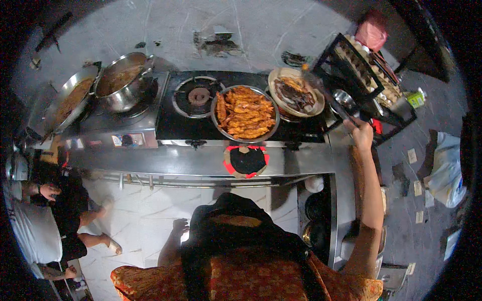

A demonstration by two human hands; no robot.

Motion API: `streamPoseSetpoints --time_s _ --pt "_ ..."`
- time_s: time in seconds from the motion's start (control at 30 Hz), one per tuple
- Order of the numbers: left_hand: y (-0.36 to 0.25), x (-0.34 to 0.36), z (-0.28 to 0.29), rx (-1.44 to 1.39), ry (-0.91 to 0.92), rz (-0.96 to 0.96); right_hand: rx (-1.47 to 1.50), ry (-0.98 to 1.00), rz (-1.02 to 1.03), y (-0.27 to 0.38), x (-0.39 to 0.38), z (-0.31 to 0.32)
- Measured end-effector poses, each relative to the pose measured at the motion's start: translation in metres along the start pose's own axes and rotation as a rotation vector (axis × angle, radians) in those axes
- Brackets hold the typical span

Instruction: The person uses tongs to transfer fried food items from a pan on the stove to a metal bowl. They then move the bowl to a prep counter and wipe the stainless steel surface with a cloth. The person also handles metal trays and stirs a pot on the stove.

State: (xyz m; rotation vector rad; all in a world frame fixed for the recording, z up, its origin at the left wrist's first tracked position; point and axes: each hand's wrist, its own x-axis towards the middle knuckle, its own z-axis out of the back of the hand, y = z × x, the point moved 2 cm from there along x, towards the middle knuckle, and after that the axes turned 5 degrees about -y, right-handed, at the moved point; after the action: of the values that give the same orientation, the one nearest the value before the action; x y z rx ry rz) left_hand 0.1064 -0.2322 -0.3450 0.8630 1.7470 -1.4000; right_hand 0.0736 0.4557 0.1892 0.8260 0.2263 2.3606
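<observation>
My right arm reaches forward along the right side, and my right hand [362, 134] is closed round the near end of a long dark-handled utensil [329, 95]. The utensil slants up and left toward a pale round pan [312, 108] holding browned and blackened food; its far end is blurred and I cannot make out its kind. Left of that pan sits a round metal tray [274, 125] heaped with orange-brown fried pieces [246, 113]. My left hand [181, 226] hangs low beside my body over the floor, holding nothing, its fingers apart.
A burner [199, 96] lies left of the tray. Farther left stand a steel pot [123, 103] and a wide pan [75, 123] of brown liquid. A black rack [376, 93] with cartons is at right. Another person [37, 231] is at lower left. A red-edged black pad [246, 160] lies on the counter front.
</observation>
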Motion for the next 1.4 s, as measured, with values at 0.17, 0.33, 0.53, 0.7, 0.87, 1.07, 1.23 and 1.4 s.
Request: streamPoseSetpoints --time_s 0.17,0.33,0.53,0.7,0.87,1.07,1.23,1.4 --pt "0.005 0.000 -0.003 0.042 -0.047 0.032 -0.041 -0.005 0.091 0.012 -0.008 0.014" --pt "0.001 -0.007 0.000 0.326 0.149 -0.455 0.009 -0.004 0.042 0.010 -0.005 0.014" --pt "-0.001 -0.006 -0.007 0.017 -0.069 0.052 -0.001 -0.057 0.076 -0.002 -0.005 0.003" --pt "-0.007 -0.023 -0.008 0.012 -0.072 0.104 -0.022 0.013 0.021 0.012 -0.008 0.018" --pt "-0.002 -0.011 0.005 0.041 -0.086 0.100 -0.031 0.075 0.265 0.094 -0.015 0.078" --pt "-0.013 -0.019 -0.015 0.113 -0.153 0.038 -0.217 0.206 0.676 0.174 -0.017 0.096" --pt "-0.002 -0.002 0.001 0.285 -0.024 -0.169 -0.337 0.143 0.942 0.203 -0.003 0.078" --pt "0.004 -0.026 -0.011 0.049 -0.152 -0.030 -0.322 0.099 0.835 0.199 0.028 0.101"
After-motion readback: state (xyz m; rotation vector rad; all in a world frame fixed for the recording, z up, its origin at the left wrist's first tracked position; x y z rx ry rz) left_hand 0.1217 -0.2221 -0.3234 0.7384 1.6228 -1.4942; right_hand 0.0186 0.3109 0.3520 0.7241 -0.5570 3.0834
